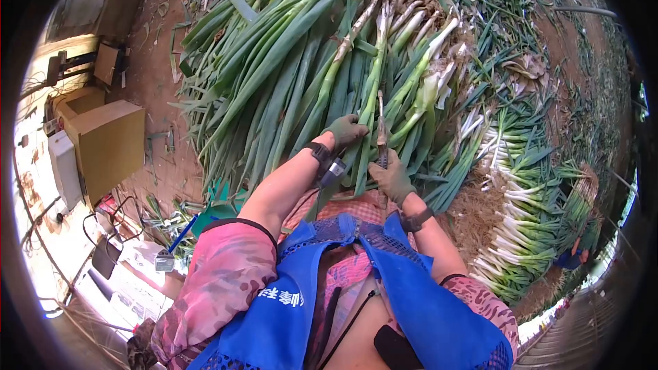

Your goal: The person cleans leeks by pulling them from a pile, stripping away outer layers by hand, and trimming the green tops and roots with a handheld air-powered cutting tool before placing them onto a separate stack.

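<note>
My left hand [347, 130], in a greenish glove, is closed at the green leaves of a long leek [375, 72]. That leek lies with its root end pointing away from me and its leaves toward my lap. Just to the right, my gloved right hand [393, 177] is wrapped round a slim, rod-shaped tool [382, 127] with a dark body and a thin tip pointing away. The tip lies alongside the leek's stalk. Under and beyond both hands spreads a big heap of leeks [288, 89], roots mostly at the upper right.
Pale-stemmed leeks [507, 212] lie in a curved row at the right, next to a patch of roots [473, 223]. A cardboard box [110, 140] stands on the dirt floor [154, 62] at the left. Loose leaves litter the upper right.
</note>
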A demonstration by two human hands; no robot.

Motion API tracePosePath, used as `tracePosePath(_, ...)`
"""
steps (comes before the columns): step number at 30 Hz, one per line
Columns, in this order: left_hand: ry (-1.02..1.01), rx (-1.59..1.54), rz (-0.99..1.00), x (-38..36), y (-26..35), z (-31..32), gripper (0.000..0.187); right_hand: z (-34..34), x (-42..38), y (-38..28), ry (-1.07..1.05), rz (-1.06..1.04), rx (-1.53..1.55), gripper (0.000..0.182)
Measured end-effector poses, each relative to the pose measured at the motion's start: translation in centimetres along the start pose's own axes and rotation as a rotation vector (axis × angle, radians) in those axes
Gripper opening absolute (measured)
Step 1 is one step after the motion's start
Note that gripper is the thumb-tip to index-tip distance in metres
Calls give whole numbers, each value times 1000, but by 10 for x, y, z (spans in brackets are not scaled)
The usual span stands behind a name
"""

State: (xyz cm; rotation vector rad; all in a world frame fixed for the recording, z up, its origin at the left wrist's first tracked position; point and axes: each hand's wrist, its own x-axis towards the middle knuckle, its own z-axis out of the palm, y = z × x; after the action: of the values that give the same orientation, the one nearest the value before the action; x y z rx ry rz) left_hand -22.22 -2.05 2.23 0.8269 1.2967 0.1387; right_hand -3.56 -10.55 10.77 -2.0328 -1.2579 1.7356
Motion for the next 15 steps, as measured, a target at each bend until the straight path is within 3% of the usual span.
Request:
tracePosePath(4, 63, -221, 84, -16, -2, 13, 51, -3, 41, 6, 16, -45, 33, 53)
tracePosePath(8, 99, -165, 202, -22, -3, 20, 54, -19, 113, -17, 11, -28, -62, 51)
tracePosePath(9, 56, -316, 193, -19, -9, 24, 64, -23, 143, -16, -14, -44, -40, 50)
tracePosePath(12, 44, -381, 125, -34, 7, 21, 72, -42, 206, -43, 5, -108, -56, 50)
tracePosePath(15, 58, -481, 166, -35, 3, 23, 66, -56, 270, -44, -22, -98, -19, 50)
